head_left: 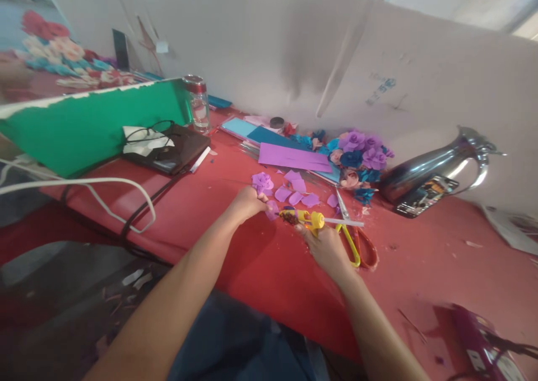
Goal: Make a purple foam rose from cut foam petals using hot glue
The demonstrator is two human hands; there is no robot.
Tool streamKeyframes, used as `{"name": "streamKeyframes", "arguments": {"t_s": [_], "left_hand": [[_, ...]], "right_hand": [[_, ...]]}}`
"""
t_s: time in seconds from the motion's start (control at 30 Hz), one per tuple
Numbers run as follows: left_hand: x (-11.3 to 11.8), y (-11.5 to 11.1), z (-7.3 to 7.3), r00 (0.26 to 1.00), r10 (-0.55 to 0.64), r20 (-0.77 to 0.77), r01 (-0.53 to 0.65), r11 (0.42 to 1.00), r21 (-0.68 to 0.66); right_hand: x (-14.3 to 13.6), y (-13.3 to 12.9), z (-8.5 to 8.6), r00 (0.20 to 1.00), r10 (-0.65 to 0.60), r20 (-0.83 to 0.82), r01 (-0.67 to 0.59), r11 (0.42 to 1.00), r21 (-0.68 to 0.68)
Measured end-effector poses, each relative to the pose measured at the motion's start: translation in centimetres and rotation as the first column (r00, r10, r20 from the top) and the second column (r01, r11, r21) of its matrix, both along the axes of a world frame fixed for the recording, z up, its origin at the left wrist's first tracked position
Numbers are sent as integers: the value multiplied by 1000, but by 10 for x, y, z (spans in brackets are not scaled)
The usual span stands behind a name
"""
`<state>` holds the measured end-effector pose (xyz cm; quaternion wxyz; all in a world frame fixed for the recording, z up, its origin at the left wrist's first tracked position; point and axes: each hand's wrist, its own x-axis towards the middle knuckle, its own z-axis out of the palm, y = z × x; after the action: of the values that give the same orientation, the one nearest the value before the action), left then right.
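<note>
My left hand pinches a small purple paper petal at the middle of the red table. Just above that hand is a purple paper flower; whether the fingers also hold it I cannot tell. My right hand is wrapped round a yellow glue gun, its nozzle pointing left at the petal. A clear glue stick sticks out of its back. Several loose purple petals lie beyond the gun. Scissors with yellow and orange handles lie right beside my right hand.
Purple paper strips and a heap of paper flowers lie at the back. A metal jug with a phone against it is at the right. At the left are a green panel, glass bottle, eyeglasses and white cable.
</note>
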<state>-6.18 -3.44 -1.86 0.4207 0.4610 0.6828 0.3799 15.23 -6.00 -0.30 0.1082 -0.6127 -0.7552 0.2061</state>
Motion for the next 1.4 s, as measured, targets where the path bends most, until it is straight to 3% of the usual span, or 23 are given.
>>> {"name": "streamKeyframes", "arguments": {"t_s": [0.17,0.53,0.97,1.4], "left_hand": [[1,-2,4,1000,-12,-17,12,1000,-8],[3,-4,10,1000,9,1,-9,1000,-19],[-1,0,-2,999,-49,-18,50,999,10],[0,-1,2,998,-45,41,45,999,-1]], "right_hand": [[-1,-3,-2,997,59,-42,-60,998,-5],[0,0,0,998,0,-61,-2,1000,-26],[5,4,-1,998,-26,-56,24,999,-37],[7,6,-1,996,-38,-79,36,999,-28]]}}
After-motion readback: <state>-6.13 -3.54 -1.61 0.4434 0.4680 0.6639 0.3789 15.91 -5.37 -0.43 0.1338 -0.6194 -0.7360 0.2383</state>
